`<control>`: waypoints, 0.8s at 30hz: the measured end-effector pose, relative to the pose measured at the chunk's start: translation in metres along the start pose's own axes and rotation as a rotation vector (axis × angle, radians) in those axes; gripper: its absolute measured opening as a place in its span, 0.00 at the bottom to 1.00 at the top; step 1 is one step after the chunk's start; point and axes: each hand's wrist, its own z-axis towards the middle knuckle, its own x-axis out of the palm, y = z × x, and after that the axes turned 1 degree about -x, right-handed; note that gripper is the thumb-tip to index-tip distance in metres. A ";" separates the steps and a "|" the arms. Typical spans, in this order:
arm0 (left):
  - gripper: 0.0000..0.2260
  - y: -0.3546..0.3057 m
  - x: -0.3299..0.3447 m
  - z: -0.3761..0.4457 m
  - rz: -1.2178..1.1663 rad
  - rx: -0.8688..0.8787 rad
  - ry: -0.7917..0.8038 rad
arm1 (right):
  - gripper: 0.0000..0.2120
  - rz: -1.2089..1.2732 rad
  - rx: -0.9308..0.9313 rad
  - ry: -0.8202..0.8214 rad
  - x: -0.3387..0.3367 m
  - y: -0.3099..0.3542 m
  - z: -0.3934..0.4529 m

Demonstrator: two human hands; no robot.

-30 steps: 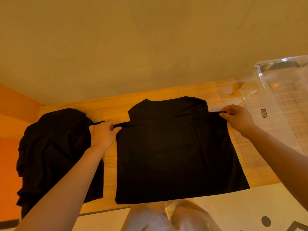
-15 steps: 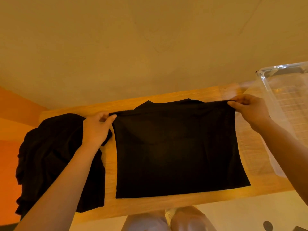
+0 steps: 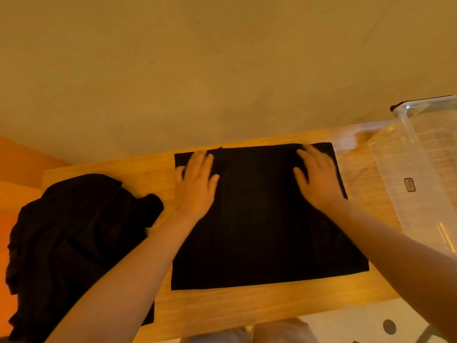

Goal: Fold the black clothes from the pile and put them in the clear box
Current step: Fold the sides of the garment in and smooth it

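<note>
Wooden worktop (image 3: 247, 308): left hand (image 3: 195, 184) and right hand (image 3: 319, 179) flat, fingers straight, pressing folded garment (image 3: 267, 231). Risk: fold slips apart on lifting toward clear box (image 3: 420, 174).

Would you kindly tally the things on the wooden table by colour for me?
Black: 2, the folded garment and the clothes pile
Clear: 1, the clear box
Total: 3

Wooden table (image 3: 247, 308); folded black garment (image 3: 259, 231); black pile (image 3: 69, 243); clear box (image 3: 425, 174).
</note>
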 end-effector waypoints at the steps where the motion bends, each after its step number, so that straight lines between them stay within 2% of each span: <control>1: 0.24 -0.011 0.007 -0.002 0.040 0.080 0.058 | 0.24 -0.051 -0.056 0.060 0.010 0.012 -0.004; 3: 0.26 -0.027 0.021 0.001 0.100 0.133 0.163 | 0.26 -0.132 -0.121 0.143 0.031 0.035 -0.006; 6: 0.28 -0.027 0.031 0.013 0.134 0.098 0.223 | 0.28 -0.195 -0.089 0.201 0.051 0.046 0.004; 8: 0.28 -0.009 0.030 0.020 0.161 0.083 0.231 | 0.28 -0.232 -0.031 0.208 0.050 0.032 0.011; 13: 0.28 0.051 0.017 0.017 0.162 -0.083 0.224 | 0.31 -0.256 0.139 0.195 0.026 -0.033 0.011; 17: 0.29 0.058 0.016 0.009 0.184 -0.146 0.172 | 0.35 -0.248 0.205 0.190 0.017 -0.049 0.004; 20: 0.28 0.027 0.013 0.006 0.177 -0.138 0.106 | 0.32 -0.272 0.093 0.146 0.019 -0.021 -0.003; 24: 0.27 -0.040 0.028 -0.018 0.164 0.074 0.077 | 0.29 -0.219 -0.140 0.168 0.042 0.043 -0.026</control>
